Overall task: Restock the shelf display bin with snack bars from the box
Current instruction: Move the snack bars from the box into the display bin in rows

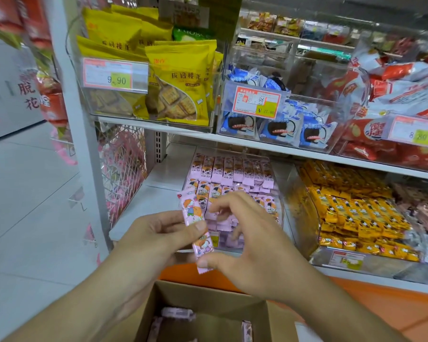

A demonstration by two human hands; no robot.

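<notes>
My left hand (156, 233) pinches a pink snack bar (194, 218) between thumb and fingers, held in front of the shelf. My right hand (247, 245) is just right of it, thumb touching the bar's lower end, fingers loosely curled above it. Behind the hands stands the clear display bin (278, 193) on the lower shelf, holding rows of the same pink snack bars (232, 169). Below, at the bottom edge, the open cardboard box (208, 299) holds a few pink bars (176, 313).
A bin of yellow snack bars (356, 213) stands right of the pink one. The upper shelf carries bins of yellow biscuit bags (178, 82), blue packs (277, 124) and red packs (393, 95). A white shelf upright (84, 134) and wire rack (124, 169) are at left.
</notes>
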